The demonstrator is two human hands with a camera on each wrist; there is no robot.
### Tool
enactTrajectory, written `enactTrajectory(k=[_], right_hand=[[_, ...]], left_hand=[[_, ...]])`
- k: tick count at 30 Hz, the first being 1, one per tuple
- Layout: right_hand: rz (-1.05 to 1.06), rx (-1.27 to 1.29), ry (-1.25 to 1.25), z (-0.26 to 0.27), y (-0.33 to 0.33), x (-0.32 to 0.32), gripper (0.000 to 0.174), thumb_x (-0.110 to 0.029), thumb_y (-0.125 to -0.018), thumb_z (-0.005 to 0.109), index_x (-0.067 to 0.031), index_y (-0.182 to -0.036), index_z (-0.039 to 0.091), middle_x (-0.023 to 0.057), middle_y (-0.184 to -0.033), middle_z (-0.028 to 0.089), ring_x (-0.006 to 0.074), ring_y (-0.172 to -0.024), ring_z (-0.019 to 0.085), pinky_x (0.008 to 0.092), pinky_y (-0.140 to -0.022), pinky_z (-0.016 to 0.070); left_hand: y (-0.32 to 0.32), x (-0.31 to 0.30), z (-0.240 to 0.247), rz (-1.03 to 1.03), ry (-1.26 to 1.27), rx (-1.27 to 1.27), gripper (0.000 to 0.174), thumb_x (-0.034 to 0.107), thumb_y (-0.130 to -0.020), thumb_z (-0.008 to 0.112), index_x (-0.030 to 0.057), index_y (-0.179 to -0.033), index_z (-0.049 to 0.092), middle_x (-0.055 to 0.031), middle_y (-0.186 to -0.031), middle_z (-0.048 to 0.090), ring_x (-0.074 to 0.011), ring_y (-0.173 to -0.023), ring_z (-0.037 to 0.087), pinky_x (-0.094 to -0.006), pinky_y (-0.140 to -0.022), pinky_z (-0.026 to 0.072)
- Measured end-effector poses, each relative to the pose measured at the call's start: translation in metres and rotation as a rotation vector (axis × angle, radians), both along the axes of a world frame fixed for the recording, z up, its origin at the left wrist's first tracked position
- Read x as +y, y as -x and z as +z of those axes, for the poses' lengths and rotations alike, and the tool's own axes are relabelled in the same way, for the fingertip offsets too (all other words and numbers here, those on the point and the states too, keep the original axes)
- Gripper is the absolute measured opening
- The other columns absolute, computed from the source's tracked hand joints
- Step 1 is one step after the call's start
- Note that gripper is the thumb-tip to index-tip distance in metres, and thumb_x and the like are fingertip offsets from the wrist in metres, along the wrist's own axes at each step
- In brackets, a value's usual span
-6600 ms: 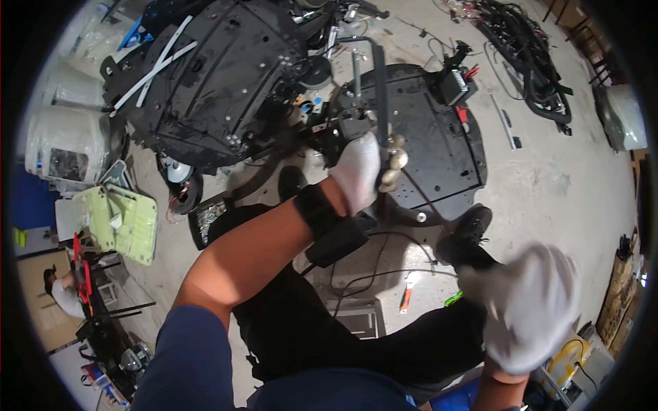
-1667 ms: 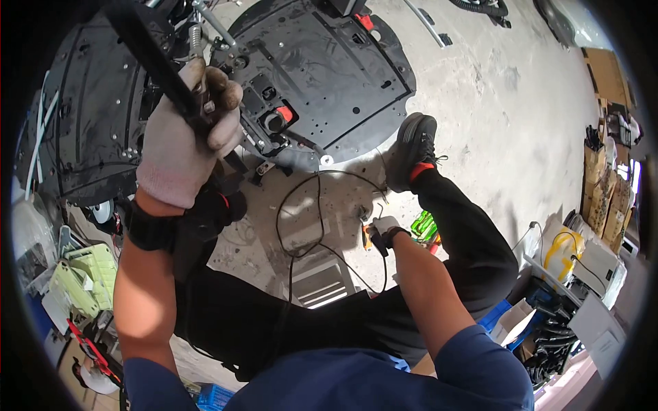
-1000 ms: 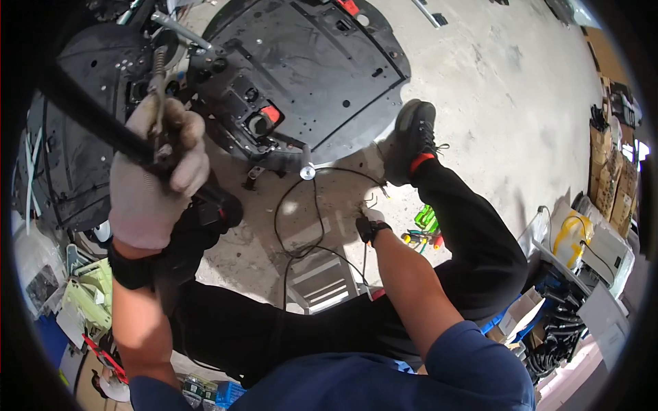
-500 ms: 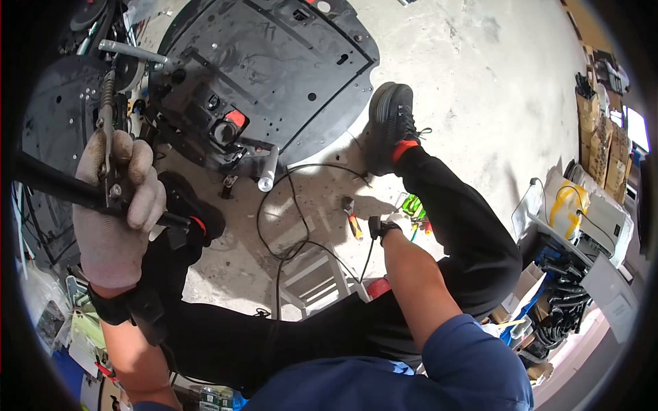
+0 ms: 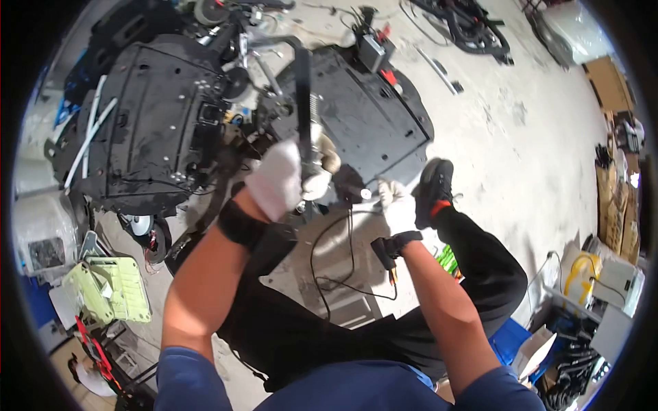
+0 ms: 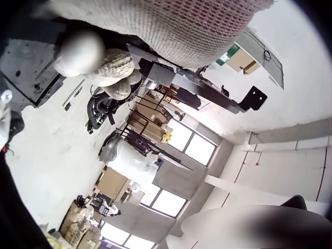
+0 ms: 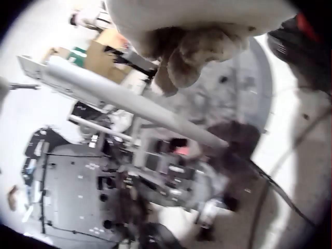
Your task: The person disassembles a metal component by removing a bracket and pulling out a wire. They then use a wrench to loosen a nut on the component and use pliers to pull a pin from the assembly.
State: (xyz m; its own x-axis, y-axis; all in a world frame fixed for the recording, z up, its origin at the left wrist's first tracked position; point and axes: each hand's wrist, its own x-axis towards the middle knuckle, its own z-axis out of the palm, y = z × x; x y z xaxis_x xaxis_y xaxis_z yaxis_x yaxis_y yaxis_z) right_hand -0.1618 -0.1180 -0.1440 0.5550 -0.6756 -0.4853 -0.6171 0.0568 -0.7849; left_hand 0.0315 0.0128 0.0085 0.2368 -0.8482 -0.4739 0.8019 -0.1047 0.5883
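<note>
it seems best to steady the black bar (image 5: 303, 89), raised above the dark panel (image 5: 373, 113) in the left hand's (image 5: 277, 175) curled grip, while bringing the right hand (image 5: 399, 211), its grip unclear, in gently.

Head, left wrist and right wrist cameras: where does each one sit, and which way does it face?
Head: worn on the head, facing forward and down at black panels; shows the left hand gripping a black bar, the right hand, arms and legs.
Left wrist: on that wrist, facing across the room toward windows; the left hand crosses the top.
Right wrist: on that wrist, facing the panels; gloved fingers at top.
Shared: head and right wrist both show the panels.
</note>
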Motion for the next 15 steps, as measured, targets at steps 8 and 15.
enactTrajectory(k=[8,15], right_hand=[[0.722,-0.528,1.191,0.181,-0.088,-0.029,0.054,-0.010,-0.076,0.057,-0.0108,-0.128,0.044,0.0109,-0.100,0.061,0.0261,-0.081,0.060,0.0325,-0.075,0.0482],[1.158,-0.338,1.097,0.163,-0.079,-0.037,0.038,-0.026,-0.077,0.060,-0.0136,-0.113,0.054,0.0095,-0.080,0.055,0.0284,-0.066,0.056,0.0385,-0.054,0.0470]], left_hand=[[0.002,0.002,0.003,-0.229,0.089,0.324,0.040,0.034,-0.095,0.031,0.0064,-0.078,0.055,-0.0071,-0.065,0.052,-0.0124,-0.034,0.037,-0.0232,-0.032,0.0290],[0.016,0.000,-0.002,-0.306,-0.070,0.152,0.045,0.043,-0.093,0.034,0.0056,-0.090,0.058,-0.0062,-0.061,0.054,-0.0088,-0.031,0.035,-0.0206,-0.029,0.0244]])
